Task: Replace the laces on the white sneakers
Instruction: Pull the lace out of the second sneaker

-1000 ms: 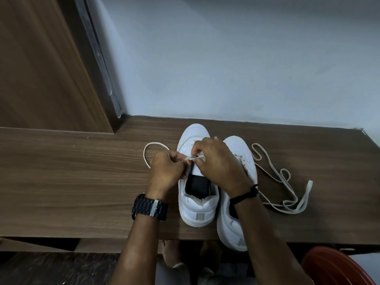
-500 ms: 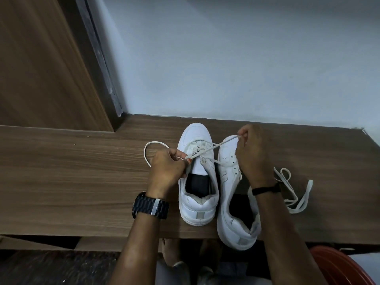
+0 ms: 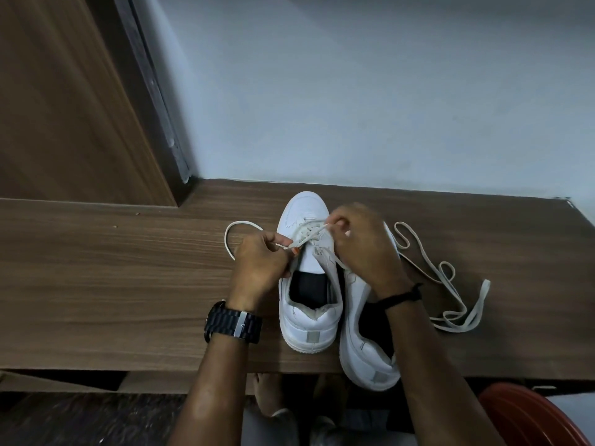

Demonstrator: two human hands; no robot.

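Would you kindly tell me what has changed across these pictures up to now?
The right hand, which had pulled the white lace out rightward, has come back over the left white sneaker, keeping its grip. The left hand, right white sneaker and loose lace stayed put.

Smooth white sneakers (image 3: 307, 284) — matt wood-grain table (image 3: 128, 284) — flat cloth lace (image 3: 450, 284).

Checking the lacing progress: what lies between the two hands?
In the head view, a short taut stretch of lace runs from the left hand to the right hand, above the left sneaker's laced eyelets.
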